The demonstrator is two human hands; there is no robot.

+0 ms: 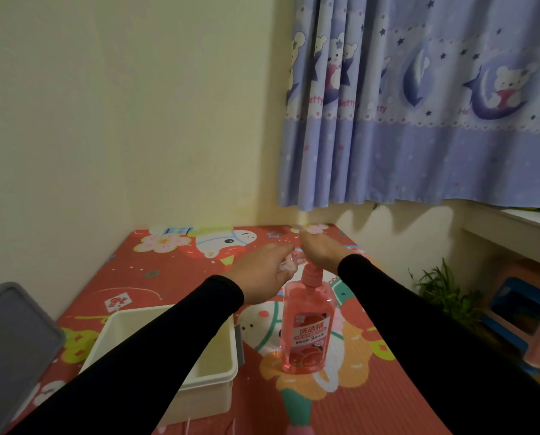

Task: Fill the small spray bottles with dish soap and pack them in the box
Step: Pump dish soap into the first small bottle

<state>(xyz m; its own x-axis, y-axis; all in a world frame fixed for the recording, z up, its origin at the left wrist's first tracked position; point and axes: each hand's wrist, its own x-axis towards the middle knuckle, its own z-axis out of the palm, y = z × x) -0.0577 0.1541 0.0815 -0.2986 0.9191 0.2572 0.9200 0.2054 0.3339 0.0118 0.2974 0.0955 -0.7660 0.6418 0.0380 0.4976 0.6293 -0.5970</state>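
Observation:
A pink dish soap bottle (306, 328) with a pump top stands upright on the red patterned mat (174, 271). My left hand (259, 274) is shut on a small clear spray bottle (289, 263), held tilted just left of the pump. My right hand (320, 251) rests palm-down over the pump head, fingers stretched forward. A cream plastic box (212, 372) sits at the left, under my left forearm; its inside is largely hidden.
A grey lid (14, 346) lies at the far left edge. A wall and a purple curtain (419, 105) stand behind the mat. To the right are a green plant (441, 287), a pink and blue stool (523, 312) and a white desk edge (513, 230).

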